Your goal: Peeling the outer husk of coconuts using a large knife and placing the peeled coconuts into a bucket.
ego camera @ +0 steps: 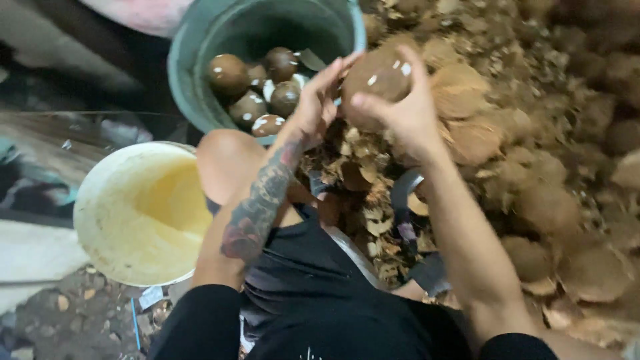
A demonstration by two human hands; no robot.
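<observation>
Both my hands hold one brown coconut (379, 77) with pale scraped patches, just right of a teal bucket's rim. My left hand (315, 103) touches its left side with fingers spread along the shell. My right hand (407, 107) grips it from the right and below. The teal bucket (193, 47) at the top holds several dark peeled coconuts (257, 87). My tattooed left forearm crosses above my bare knee (227, 163).
A white bucket (107, 200) with yellowish liquid stands at the left. A big heap of husked coconuts and shell pieces (533, 167) fills the right side. Husk scraps (363, 193) lie between my legs. Dirty floor with debris at the lower left.
</observation>
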